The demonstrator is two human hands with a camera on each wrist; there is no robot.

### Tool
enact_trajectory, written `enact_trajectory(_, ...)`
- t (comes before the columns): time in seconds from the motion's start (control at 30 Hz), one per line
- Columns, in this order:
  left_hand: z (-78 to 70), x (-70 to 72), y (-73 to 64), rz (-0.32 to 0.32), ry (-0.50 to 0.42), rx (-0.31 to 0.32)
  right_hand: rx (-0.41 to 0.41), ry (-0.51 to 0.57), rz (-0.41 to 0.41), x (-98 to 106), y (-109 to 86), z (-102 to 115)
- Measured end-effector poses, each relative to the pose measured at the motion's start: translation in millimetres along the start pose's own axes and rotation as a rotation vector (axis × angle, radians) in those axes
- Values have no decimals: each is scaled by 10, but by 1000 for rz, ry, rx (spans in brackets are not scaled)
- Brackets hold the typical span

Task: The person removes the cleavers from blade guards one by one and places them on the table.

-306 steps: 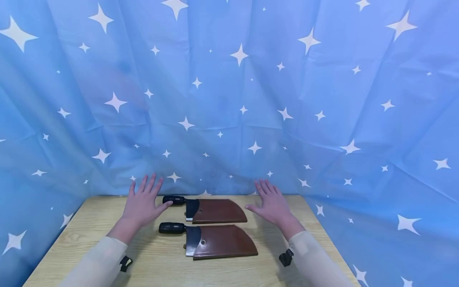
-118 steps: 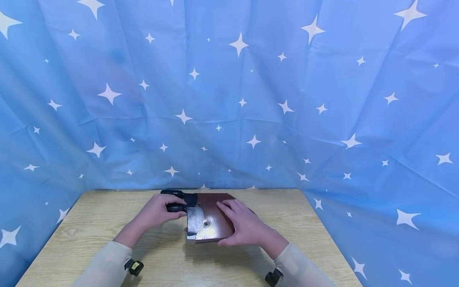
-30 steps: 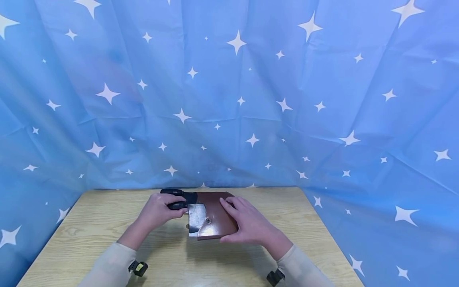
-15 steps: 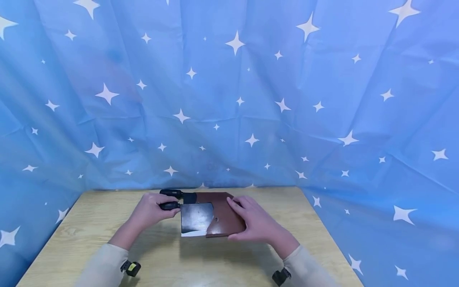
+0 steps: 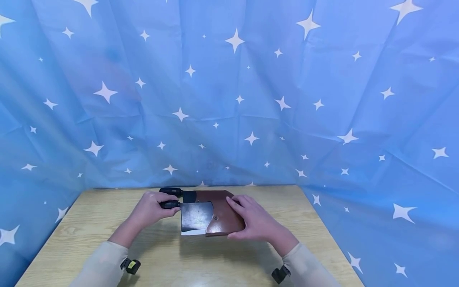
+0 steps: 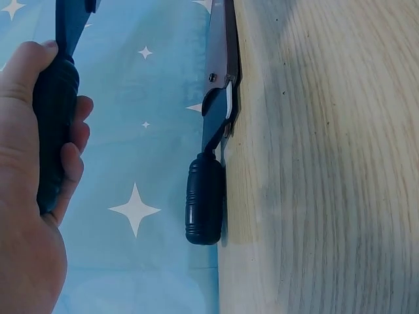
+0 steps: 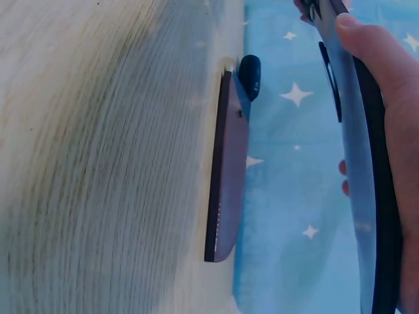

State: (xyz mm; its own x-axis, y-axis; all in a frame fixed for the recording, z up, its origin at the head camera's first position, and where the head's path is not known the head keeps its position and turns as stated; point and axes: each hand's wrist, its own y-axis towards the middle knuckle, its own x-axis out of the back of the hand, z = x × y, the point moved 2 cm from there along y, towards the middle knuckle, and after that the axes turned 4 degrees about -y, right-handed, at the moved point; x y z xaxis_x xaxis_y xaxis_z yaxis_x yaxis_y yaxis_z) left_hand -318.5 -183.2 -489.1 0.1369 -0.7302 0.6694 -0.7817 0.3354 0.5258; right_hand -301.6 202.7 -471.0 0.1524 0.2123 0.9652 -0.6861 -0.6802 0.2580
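Note:
My left hand (image 5: 147,211) grips the black handle (image 6: 55,124) of a cleaver (image 5: 196,217), fingers wrapped round it. About half of its blade shows outside a brown leather sheath (image 5: 226,223); the rest is hidden inside. My right hand (image 5: 256,221) holds the sheath's far end, thumb on one face and fingers on the other. Both are raised over the table, with a shadow beneath. Behind them a second cleaver (image 6: 204,199) lies in its own brown sheath (image 7: 229,176), handle to the left, partly covered by the held one in the head view.
The wooden table (image 5: 89,223) ends at the back against a blue curtain (image 5: 229,99) with white stars, which also hangs down both sides. The second cleaver lies close to that back edge. Black wrist cameras (image 5: 130,266) sit on both sleeves.
From flat and open, my hands took the nearer cleaver and lifted it. Over the last second my left hand moved left and the sheath right, baring more blade; the last half second shows little movement.

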Motion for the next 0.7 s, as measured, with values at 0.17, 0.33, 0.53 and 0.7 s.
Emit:
enact_trajectory(0.17,-6,3,12,16,12,11,-9,5,15,0,3,-7)
enact_trajectory(0.33,-12,16,13,23,1,17,-10,18,22,-2,-4,-4)
enact_trajectory(0.53,10,29,6,63,-32,35,19,-7,1,-5,-7,13)
enact_trajectory(0.7,32,48,-1,131,-69,95,22,3,-4,-14,-4,30)
